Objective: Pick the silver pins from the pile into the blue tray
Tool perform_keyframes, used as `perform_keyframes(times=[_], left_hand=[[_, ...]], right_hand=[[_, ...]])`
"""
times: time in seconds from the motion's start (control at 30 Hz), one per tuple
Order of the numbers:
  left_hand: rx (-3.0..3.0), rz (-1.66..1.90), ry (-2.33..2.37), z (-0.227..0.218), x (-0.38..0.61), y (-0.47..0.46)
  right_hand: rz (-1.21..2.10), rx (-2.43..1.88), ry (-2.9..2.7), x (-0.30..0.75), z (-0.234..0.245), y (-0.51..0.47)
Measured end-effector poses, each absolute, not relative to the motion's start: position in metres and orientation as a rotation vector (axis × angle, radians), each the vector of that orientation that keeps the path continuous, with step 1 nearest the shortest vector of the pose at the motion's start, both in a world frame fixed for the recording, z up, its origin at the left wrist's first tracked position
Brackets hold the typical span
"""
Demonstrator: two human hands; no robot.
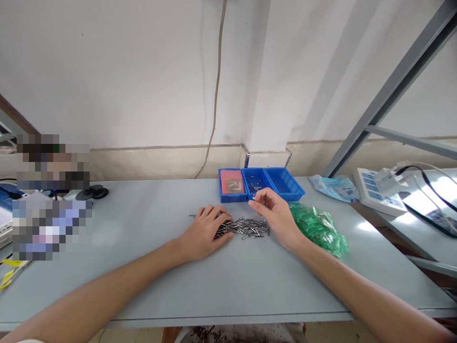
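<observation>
A loose pile of thin metal pins [250, 227], possibly rivets, lies on the grey table. My left hand [205, 229] rests over the pile's left end, palm down, fingers apart and curved against the pins. To the right of the pile, my right hand [273, 214] is raised with thumb and forefinger pinched together. A tiny bright metal tip shows at the fingertips, apparently a small metal pin, mostly hidden. Just beyond that hand is the middle blue bin [257, 175], holding a few pins. The left blue bin [231, 198] contains a pink card and a small clear bag.
A third blue bin [285, 178] adjoins on the right. Crumpled green plastic [319, 228] lies beside my right forearm. Farther right are a light-blue packet [335, 186] and a power strip [376, 190]. Black round objects [93, 192] sit at left, near a blurred person.
</observation>
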State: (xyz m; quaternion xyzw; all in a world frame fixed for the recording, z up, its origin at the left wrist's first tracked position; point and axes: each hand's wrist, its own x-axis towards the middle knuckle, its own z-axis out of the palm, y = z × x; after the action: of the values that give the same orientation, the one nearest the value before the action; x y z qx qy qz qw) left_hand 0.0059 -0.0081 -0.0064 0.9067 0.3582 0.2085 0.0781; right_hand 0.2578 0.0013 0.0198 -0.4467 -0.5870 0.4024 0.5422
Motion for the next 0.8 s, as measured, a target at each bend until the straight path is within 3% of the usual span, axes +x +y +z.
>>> perform_keyframes(times=[0.57,0.8], left_hand=[[2.711,0.624,1.072,-0.0045,0.0060,-0.0092],[2.729,0.643,1.077,-0.0062,0.0053,-0.0086]], right_hand=[[0.896,-1.128,-1.362,0.2600,0.0207,0.0021],[1.042,-1.110,-1.307,0.2577,0.0233,-0.0017]])
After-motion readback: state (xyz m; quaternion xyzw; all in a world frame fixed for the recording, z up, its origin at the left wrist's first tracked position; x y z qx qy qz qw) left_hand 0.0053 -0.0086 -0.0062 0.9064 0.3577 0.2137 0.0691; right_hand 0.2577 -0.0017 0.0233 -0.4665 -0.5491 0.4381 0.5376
